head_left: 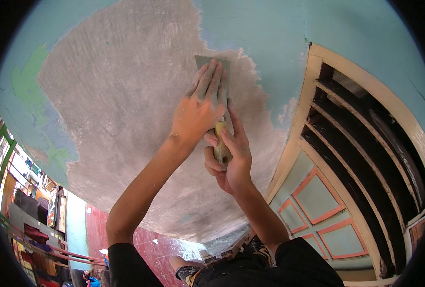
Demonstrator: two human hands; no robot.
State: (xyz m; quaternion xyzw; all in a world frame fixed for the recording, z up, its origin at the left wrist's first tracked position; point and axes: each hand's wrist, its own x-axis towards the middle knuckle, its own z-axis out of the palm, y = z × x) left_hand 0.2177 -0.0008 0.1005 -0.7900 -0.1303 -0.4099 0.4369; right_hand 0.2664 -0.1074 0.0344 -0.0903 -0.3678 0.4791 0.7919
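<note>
A metal scraper with a flat grey blade [204, 60] and a yellowish wooden handle [220, 143] lies against a wall whose pale blue paint is stripped to bare grey plaster [121, 105]. My right hand [229, 158] is closed round the handle. My left hand [200, 105] presses flat on the blade with fingers spread, hiding most of it. Both hands are dusted with grey powder. The blade's top edge sits near the ragged border between the plaster and the remaining blue paint [265, 33].
A cream door frame [298, 124] with dark louvre slats [365, 138] and blue panels edged in orange [318, 196] stands right of the scraped patch. Red floor tiles [140, 244] lie below. Shelves with goods [26, 210] show at lower left.
</note>
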